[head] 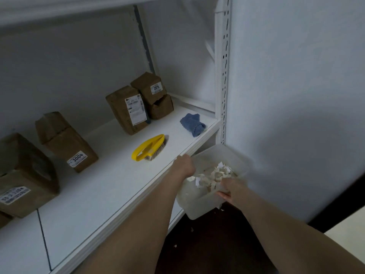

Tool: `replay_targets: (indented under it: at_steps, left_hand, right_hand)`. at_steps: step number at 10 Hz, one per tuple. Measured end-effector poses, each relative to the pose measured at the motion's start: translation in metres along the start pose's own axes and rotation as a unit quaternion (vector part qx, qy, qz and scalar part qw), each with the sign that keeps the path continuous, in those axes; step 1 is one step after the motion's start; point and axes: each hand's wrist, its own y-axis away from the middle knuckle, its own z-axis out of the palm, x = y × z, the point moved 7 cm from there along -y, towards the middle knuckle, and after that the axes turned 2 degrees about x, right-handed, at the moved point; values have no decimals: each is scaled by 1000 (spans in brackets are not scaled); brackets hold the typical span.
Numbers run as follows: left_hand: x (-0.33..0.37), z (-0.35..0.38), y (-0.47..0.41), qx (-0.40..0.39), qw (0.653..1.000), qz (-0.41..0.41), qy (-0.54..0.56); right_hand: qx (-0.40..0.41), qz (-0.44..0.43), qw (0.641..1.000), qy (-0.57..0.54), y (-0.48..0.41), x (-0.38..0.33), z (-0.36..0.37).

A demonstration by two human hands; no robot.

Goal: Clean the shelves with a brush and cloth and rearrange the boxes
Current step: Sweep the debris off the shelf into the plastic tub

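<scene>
Floor: a few loose scraps lie on the dark floor, nearest me, below the tub.
Right hand: on my feed the right hand grips the near wall of a translucent tub, with its fingers curled over the rim.
Tub: it is held off the floor, just beside and below the shelf's front edge at the right end. A heap of torn paper sits inside.
Left hand: the left hand is at the tub's far-left rim, against the shelf edge. Its fingers are hidden, so I cannot tell whether it grips.
Shelf: a white shelf runs from near left to far right.
Brush: a yellow-handled brush lies on the shelf just beyond the left hand, touched by neither hand.
Cloth: a bunched blue cloth lies farther right, near the shelf's front corner.
Boxes: brown labelled boxes stand along the back. There is a large box at near left, then the 3004 box, then a tall box. Farthest is a stacked pair.
Post: a white slotted post rises at the right end.
</scene>
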Motion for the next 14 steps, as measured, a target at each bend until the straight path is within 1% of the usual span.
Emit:
replay_targets:
  at_steps: [1,2,3,4,5,6,7,8,9,10,11,12,13,14]
  left_hand:
    - [10,18,-6,-6,1000,-4,-7]
    - [16,38,-16,-33,999,-4,-4]
    - [22,71,-30,-83,997,-1,10]
    - [21,102,-38,-130,991,-12,38]
    - [17,138,-48,-195,966,-81,146]
    - [15,168,-58,-221,902,-195,316]
    - [21,190,-74,-187,890,-213,358]
    - [29,210,-92,-139,901,-192,362]
    - [41,238,-106,-134,910,-182,349]
    - [45,272,-120,-139,914,-190,331]
    - [38,312,-133,-136,922,-203,301]
    - [25,351,-149,-133,931,-205,272]
    - [12,397,-169,-142,929,-216,264]
    - [0,449,-192,-164,933,-213,241]
  right_hand:
    - [13,-2,1000,-28,-6,-1,-16]
    - [23,-2,999,-46,-13,-1,-28]
    - [93,30,995,-36,-25,4,-38]
    - [160,71,978,-117,-42,18,-48]
    - [183,104,962,-174,-63,32,-59]
    - [214,125,943,-220,-83,48,-70]
    - [223,140,934,-241,-100,65,-83]
    - [221,171,925,-259,-118,84,-100]
    - [204,195,920,-271,-138,103,-119]
    - [241,205,903,-290,-162,124,-148]
    - [276,169,906,-274,-190,146,-188]
    - [263,155,920,-246,-222,176,-214]
    - [275,171,916,-238,-258,209,-221]
    - [332,219,880,-259,-295,255,-229]
